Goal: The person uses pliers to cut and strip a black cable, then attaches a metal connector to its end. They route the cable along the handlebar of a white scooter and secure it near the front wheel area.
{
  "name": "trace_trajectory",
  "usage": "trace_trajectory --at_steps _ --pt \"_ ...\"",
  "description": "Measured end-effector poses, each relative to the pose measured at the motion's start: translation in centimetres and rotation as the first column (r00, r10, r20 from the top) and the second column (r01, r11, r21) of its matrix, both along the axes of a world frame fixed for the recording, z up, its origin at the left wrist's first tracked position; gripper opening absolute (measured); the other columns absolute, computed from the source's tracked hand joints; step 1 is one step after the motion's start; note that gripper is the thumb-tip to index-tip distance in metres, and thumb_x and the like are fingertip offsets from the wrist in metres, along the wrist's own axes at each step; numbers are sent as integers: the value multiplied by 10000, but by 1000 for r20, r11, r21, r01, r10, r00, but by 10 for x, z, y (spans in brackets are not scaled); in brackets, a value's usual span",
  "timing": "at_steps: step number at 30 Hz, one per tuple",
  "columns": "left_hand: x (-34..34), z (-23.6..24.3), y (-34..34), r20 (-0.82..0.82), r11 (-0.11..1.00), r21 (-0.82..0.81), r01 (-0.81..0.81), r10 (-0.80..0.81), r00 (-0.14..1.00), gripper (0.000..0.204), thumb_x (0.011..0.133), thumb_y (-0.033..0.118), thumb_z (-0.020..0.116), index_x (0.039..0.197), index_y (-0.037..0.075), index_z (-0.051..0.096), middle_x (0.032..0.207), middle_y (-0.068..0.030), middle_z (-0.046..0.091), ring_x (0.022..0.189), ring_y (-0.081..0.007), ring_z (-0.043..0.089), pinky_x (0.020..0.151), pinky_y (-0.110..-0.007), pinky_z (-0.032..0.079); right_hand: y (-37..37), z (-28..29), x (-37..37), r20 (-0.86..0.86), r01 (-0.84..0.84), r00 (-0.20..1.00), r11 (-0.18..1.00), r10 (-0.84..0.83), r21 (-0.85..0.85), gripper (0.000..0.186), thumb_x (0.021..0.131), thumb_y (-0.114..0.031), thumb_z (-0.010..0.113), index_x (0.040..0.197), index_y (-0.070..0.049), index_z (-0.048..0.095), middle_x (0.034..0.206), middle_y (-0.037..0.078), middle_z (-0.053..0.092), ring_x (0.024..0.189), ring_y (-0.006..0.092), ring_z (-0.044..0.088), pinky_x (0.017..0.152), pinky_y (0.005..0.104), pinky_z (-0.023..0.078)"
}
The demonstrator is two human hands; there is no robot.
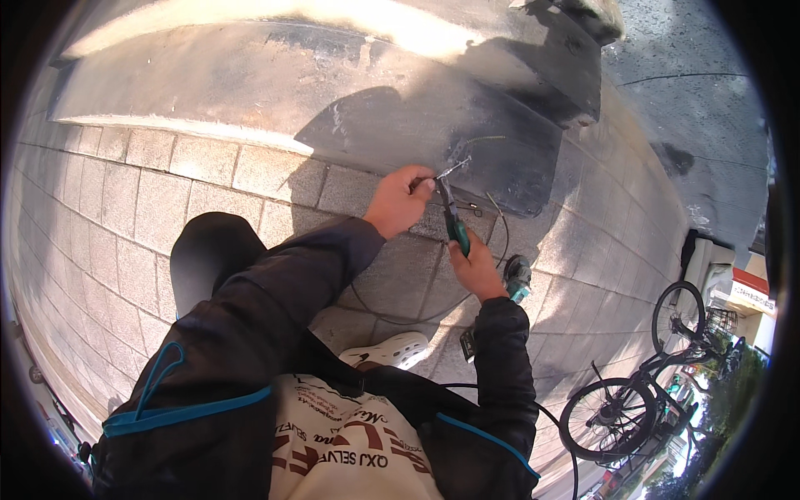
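My left hand [402,200] is closed, pinching a thin dark cable between thumb and fingertips. Pale, frayed-looking strands [456,168] stick out past the pinch, over the dark step. My right hand [478,267] is wrapped round the green handles of a pair of pliers [453,223]. The metal jaws of the pliers reach up to the cable beside my left fingertips; whether they bite on it is too small to tell. A black cable [505,233] curves down past my right hand and loops over the paving below my wrists.
A stone step [208,83] rises ahead, its right part in shadow. Near my right wrist, a black and teal tool [517,278] lies on the paving [150,196]. A white clog [400,350] shows below my arms. A bicycle [633,400] stands at the right.
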State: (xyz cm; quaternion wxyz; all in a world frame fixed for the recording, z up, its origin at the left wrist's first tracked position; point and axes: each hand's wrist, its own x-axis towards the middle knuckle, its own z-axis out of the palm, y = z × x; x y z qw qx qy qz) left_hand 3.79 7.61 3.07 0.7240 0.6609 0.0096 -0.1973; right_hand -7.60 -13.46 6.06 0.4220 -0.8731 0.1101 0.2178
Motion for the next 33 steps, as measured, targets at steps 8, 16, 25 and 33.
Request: trace_trajectory --at_steps 8,16,25,33 --pt "-6 31 -5 -36 989 -50 139 -141 989 157 1033 112 654 1127 -12 677 935 -39 719 855 -83 655 760 -265 528 -12 -1 -11 263 -7 965 1000 10 -15 484 1004 -157 626 1453 -5 534 1256 275 652 1198 460 637 999 445 502" --pt "-7 40 -8 -2 959 -152 238 -241 971 174 1043 138 647 1117 -15 681 884 -18 703 813 -69 637 728 -256 518 -23 -5 -19 297 56 953 997 -67 46 455 995 -160 663 1409 4 568 1223 236 668 1137 381 669 967 404 511" --pt "-8 55 -10 42 898 -232 373 -374 926 205 1049 131 648 1173 -27 686 935 -13 710 839 -61 635 756 -251 525 -13 12 -12 210 183 956 976 -204 116 336 962 -216 737 1208 4 674 1015 137 740 937 176 667 850 340 527" --pt "-7 71 -5 49 891 -254 376 -376 925 210 1048 128 647 1184 -29 677 1007 -20 733 903 -59 651 797 -257 540 -2 20 -12 319 193 923 976 -216 103 267 939 -187 775 1107 -4 677 916 73 724 843 107 615 762 305 518"
